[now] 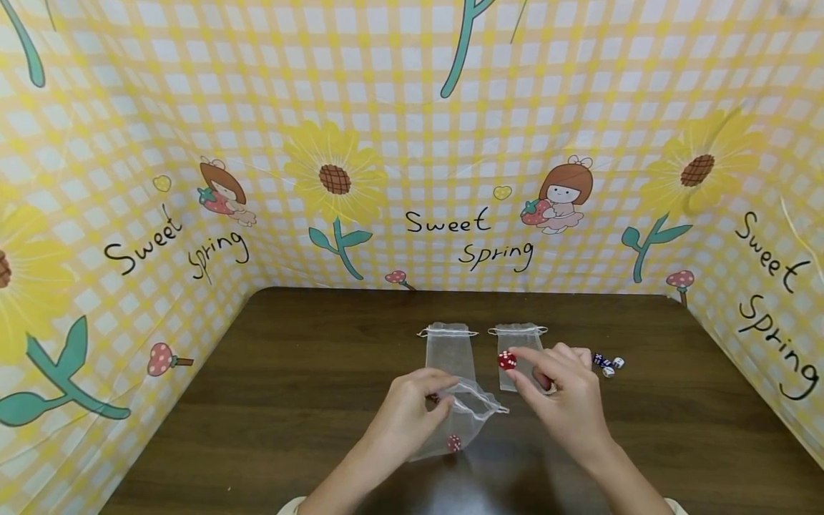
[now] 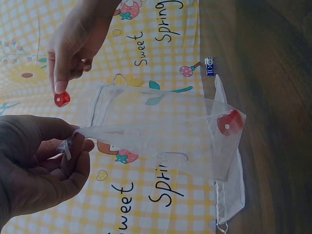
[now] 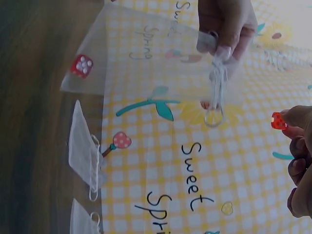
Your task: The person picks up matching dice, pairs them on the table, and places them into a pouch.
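Left hand point(image 1: 412, 411): pinching the sheer bag point(image 1: 468, 428) beside its mouth point(image 1: 475, 390), thumb against curled fingers.
Bagged red die point(image 1: 454, 443): resting near the bottom of the sheer bag, to the right of the left hand.
First flat bag point(image 1: 450, 352): lying on the desk point(image 1: 309, 386), just beyond the left hand.
Mouth: appearing parted, near the right hand point(image 1: 569, 400); the step seems to be loading dice, and the next move is probably calling for the left hand to spread this opening while the right hand lines up over it and lets go.
Second red die point(image 1: 507, 360): sitting at the right hand's fingertips, outside the mouth.
Second flat bag point(image 1: 518, 337): lying behind the right hand, partly hidden.
Right hand: holding only the second red die, in a narrow thumb-and-finger pinch.
Small dice point(image 1: 608, 372): lying beyond the right hand, to its right, blue and white.
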`<state>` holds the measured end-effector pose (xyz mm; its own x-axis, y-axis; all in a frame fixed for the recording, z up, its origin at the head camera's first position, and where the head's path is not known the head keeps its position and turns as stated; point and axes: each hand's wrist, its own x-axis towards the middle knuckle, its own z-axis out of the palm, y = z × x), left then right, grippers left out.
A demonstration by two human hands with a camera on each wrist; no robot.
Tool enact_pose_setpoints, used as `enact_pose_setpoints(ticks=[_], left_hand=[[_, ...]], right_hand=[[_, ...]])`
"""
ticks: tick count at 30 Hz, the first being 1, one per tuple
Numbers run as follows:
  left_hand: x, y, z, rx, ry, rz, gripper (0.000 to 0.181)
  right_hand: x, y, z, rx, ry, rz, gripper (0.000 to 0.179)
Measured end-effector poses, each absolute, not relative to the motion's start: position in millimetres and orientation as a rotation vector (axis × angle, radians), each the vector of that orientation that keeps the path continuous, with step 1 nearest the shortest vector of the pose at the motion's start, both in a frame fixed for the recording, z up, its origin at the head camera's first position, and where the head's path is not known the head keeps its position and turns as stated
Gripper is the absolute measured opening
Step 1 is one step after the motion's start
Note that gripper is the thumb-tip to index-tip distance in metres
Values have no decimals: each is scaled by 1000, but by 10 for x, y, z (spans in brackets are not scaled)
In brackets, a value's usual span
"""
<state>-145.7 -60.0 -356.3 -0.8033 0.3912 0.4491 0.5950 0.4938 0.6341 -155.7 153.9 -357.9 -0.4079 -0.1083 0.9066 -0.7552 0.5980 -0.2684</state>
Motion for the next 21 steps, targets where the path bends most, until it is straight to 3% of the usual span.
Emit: enact_pose_setpoints(ticks=[17,21], left_hand=[[-1458,-568,-3564,-860,-2502,-1202,21],[-1453,-568,-3561,-858,-2521,-1217,22]], right_hand=[[-1508,1345,-3708,833,-1978,827,35],[-1491,1339,-3716,858,-2038,801,18]])
